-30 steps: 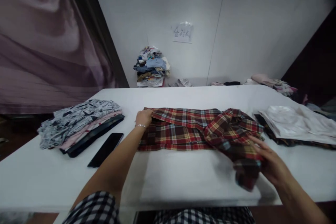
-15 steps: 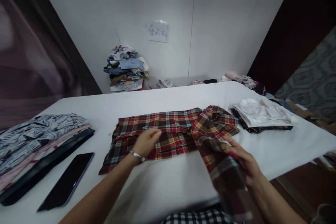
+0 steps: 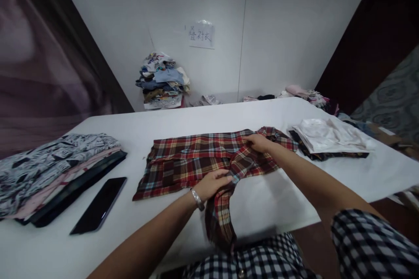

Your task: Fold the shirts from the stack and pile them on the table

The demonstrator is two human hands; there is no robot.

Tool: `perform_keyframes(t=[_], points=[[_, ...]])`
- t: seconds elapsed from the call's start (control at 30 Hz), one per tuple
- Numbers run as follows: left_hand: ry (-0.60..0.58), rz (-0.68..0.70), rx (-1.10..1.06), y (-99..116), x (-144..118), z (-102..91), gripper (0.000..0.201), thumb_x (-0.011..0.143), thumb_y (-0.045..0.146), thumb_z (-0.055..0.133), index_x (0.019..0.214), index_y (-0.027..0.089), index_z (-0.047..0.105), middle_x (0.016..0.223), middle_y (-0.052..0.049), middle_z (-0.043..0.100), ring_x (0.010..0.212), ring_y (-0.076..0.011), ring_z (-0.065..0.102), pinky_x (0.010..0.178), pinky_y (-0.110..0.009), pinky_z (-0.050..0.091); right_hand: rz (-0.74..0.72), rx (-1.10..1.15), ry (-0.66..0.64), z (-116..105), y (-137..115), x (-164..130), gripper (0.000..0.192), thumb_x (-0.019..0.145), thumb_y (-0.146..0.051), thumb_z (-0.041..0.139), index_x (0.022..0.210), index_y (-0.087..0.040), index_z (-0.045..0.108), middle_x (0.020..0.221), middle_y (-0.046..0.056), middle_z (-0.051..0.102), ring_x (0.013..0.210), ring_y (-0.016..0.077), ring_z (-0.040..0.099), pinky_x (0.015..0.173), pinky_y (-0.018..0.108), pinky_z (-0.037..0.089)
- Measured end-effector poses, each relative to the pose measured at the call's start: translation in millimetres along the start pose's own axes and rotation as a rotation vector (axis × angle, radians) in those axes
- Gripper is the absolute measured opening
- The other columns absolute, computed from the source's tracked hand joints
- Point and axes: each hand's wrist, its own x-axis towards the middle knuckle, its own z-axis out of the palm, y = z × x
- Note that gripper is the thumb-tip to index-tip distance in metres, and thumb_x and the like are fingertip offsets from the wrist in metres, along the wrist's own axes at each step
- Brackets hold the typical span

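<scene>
Grasped the plaid shirt [image 3: 190, 165] by its sleeve [image 3: 225, 213] in the left hand [image 3: 209, 186], trailing that cloth toward six o'clock and the near edge of the counter [image 3: 271, 200]. Had a black phone [image 3: 100, 205] near that hand's nine o'clock. Had the shirt's body just beyond, from nine to two o'clock. Touched it with the right hand [image 3: 258, 143], one o'clock from the left; could not tell whether pinching or pressing. Had white folded clothing [image 3: 330, 135] at the right hand's three o'clock.

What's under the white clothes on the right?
Some dark cloth pokes out beneath the white clothes, at the left and near edges. The rest is covered, so I can't tell.
</scene>
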Motion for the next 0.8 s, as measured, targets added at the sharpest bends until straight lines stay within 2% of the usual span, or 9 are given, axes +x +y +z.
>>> perform_keyframes(t=[0.1, 0.2, 0.3, 0.37, 0.43, 0.53, 0.63, 0.7, 0.8], points=[[0.092, 0.010, 0.261, 10.5, -8.8, -21.6, 0.051, 0.069, 0.047, 0.068, 0.111, 0.020, 0.064, 0.108, -0.007, 0.069, 0.103, -0.0244, 0.063, 0.094, -0.038, 0.046, 0.010, -0.050, -0.057, -7.9, 17.5, -1.4, 0.028, 0.070, -0.007, 0.055, 0.087, -0.020, 0.074, 0.100, 0.008, 0.071, 0.098, 0.0260, 0.062, 0.096, 0.038, 0.043], [0.166, -0.026, 0.390, 11.1, -19.0, -41.3, 0.061, 0.063, 0.041, 0.072, 0.119, 0.021, 0.060, 0.116, -0.009, 0.067, 0.109, -0.0269, 0.061, 0.093, -0.037, 0.047, -0.039, 0.020, 0.021, -11.4, 34.3, -17.6, 0.024, 0.071, -0.007, 0.054, 0.080, -0.020, 0.072, 0.106, 0.007, 0.069, 0.104, 0.0247, 0.059, 0.098, 0.037, 0.042], [0.160, -0.073, 0.449, 16.2, -27.1, -46.6, 0.055, 0.065, 0.036, 0.069, 0.117, 0.021, 0.060, 0.117, -0.008, 0.067, 0.109, -0.0271, 0.061, 0.093, -0.037, 0.048, -0.144, 0.060, 0.082, -4.3, 37.2, -27.2, 0.041, 0.067, -0.004, 0.051, 0.098, -0.022, 0.069, 0.127, 0.005, 0.060, 0.122, 0.0247, 0.049, 0.105, 0.039, 0.037], [0.121, -0.017, 0.452, 28.4, -32.6, -41.0, 0.051, 0.070, 0.033, 0.064, 0.119, 0.022, 0.058, 0.122, -0.007, 0.065, 0.112, -0.0251, 0.059, 0.095, -0.036, 0.047, -0.168, 0.018, 0.073, 3.3, 32.0, -24.4, 0.060, 0.066, -0.003, 0.050, 0.120, -0.025, 0.061, 0.137, 0.003, 0.052, 0.131, 0.0254, 0.040, 0.108, 0.042, 0.033], [0.094, 0.083, 0.465, 45.6, -39.9, -31.5, 0.052, 0.073, 0.030, 0.060, 0.124, 0.024, 0.055, 0.127, -0.005, 0.062, 0.115, -0.0227, 0.058, 0.096, -0.034, 0.046, -0.166, -0.066, 0.029, 8.6, 27.0, -17.3, 0.068, 0.067, -0.006, 0.053, 0.131, -0.027, 0.053, 0.136, 0.005, 0.053, 0.130, 0.0279, 0.040, 0.107, 0.046, 0.031], [0.094, 0.151, 0.581, 67.3, -55.1, -19.7, 0.061, 0.076, 0.028, 0.058, 0.135, 0.030, 0.045, 0.130, -0.003, 0.059, 0.113, -0.0219, 0.058, 0.094, -0.034, 0.046, -0.186, -0.216, -0.064, 6.6, 29.7, -10.9, 0.044, 0.072, -0.012, 0.056, 0.113, -0.023, 0.066, 0.109, 0.009, 0.066, 0.111, 0.0292, 0.054, 0.102, 0.049, 0.032], [0.073, 0.052, 0.761, 69.2, -69.7, -19.8, 0.078, 0.072, 0.026, 0.060, 0.145, 0.032, 0.033, 0.127, -0.003, 0.061, 0.106, -0.0233, 0.060, 0.088, -0.034, 0.048, -0.210, -0.256, -0.059, -3.5, 41.9, -19.0, 0.020, 0.074, -0.016, 0.055, 0.085, -0.020, 0.071, 0.095, 0.011, 0.066, 0.100, 0.0278, 0.057, 0.097, 0.046, 0.036], [0.035, -0.065, 0.873, 59.4, -76.3, -27.3, 0.079, 0.066, 0.025, 0.063, 0.141, 0.029, 0.040, 0.116, -0.004, 0.066, 0.098, -0.0238, 0.062, 0.082, -0.032, 0.048, -0.244, -0.190, -0.014, -9.4, 48.8, -31.0, 0.018, 0.071, -0.016, 0.055, 0.083, -0.020, 0.068, 0.107, 0.010, 0.064, 0.108, 0.0279, 0.054, 0.099, 0.044, 0.036], [-0.064, -0.215, 0.980, 40.1, -83.8, -47.3, 0.040, 0.063, 0.025, 0.063, 0.103, 0.023, 0.068, 0.091, -0.002, 0.071, 0.081, -0.0217, 0.064, 0.071, -0.029, 0.047, -0.243, -0.084, -0.005, -13.3, 53.1, -50.9, 0.020, 0.068, -0.013, 0.053, 0.082, -0.021, 0.064, 0.112, 0.007, 0.064, 0.115, 0.0266, 0.051, 0.106, 0.045, 0.031]])
